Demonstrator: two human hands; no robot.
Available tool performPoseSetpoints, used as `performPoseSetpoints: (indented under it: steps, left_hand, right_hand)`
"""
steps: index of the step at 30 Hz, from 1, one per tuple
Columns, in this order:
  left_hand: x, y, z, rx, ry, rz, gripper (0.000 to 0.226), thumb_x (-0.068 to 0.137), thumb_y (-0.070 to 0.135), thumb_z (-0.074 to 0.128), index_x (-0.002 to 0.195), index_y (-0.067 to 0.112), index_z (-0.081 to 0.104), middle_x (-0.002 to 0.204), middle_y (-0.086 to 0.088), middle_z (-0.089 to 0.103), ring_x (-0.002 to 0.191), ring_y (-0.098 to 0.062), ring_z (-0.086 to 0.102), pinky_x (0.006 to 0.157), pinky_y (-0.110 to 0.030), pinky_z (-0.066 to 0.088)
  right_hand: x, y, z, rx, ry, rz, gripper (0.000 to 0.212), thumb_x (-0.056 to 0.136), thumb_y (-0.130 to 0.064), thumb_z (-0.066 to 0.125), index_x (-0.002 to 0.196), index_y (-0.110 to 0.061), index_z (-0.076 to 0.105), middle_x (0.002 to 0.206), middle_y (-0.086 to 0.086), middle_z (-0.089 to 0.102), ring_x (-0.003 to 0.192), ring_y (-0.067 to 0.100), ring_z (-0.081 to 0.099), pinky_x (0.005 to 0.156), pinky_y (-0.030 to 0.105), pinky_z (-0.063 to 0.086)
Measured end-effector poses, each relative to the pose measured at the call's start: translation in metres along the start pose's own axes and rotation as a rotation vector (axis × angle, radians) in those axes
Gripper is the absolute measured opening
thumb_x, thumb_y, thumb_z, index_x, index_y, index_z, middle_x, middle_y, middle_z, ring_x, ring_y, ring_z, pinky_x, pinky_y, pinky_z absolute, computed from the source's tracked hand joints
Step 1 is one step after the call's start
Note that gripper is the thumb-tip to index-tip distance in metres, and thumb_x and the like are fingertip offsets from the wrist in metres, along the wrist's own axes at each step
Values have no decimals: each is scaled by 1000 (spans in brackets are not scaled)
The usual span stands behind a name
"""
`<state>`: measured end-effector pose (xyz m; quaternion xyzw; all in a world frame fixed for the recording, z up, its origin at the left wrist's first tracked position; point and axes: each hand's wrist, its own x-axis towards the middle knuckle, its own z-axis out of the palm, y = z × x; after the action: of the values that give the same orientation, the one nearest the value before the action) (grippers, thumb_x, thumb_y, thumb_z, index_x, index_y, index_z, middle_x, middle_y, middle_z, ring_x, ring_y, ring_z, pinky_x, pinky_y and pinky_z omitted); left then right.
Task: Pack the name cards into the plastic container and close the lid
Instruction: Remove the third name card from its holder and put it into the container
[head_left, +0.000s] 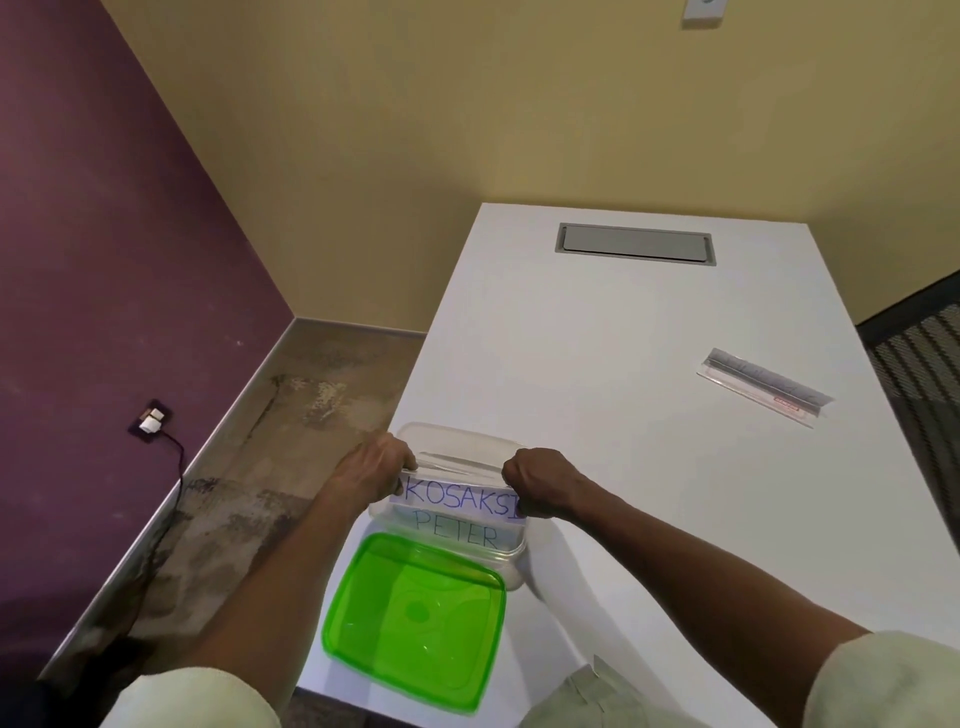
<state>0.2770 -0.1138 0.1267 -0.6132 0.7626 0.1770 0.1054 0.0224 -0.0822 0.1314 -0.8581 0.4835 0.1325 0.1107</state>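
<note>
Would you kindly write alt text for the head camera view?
Both hands, left hand and right hand, hold a name card over a clear container on a white table. The green lid lies nearer; another name card lies far right.

The white worktop (597, 364) has a grey rectangular hatch (635, 244) set flat into its far end. On the left, a purple wall (104, 234) carries a socket (150, 421) with a black cable (176, 452) hanging to the stained floor (270, 441). A yellow wall (415, 130) stands behind, and a dark mesh surface (924, 374) shows at the right edge
</note>
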Motion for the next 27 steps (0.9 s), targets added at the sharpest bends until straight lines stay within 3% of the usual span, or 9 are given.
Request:
performPoseSetpoints:
  steps: [8, 17, 27]
  left_hand:
    - [7, 0, 8, 28, -26, 9, 35, 85, -1, 63, 117, 12, 67, 111, -14, 69, 96, -27, 68, 88, -37, 54]
    - [8, 3, 15, 136, -32, 31, 33, 90, -1, 51, 118, 10, 66, 117, -15, 65, 102, -29, 65, 87, -34, 49]
    - [14, 6, 27, 358, -36, 128, 34, 87, -2, 50, 116, 10, 65, 120, -14, 62, 108, -32, 62, 89, -39, 51]
  right_hand:
    - [9, -12, 7, -11, -30, -48, 27, 79, -17, 66, 101, -3, 59, 103, 17, 62, 92, 34, 62, 65, 30, 38]
    - [17, -20, 14, -40, -52, -89, 25, 80, -15, 63, 101, -3, 60, 103, 17, 63, 92, 34, 62, 66, 30, 37]
    - [20, -24, 27, -10, -60, -84, 16, 79, -4, 59, 94, -3, 62, 97, 17, 65, 88, 35, 63, 64, 31, 39]
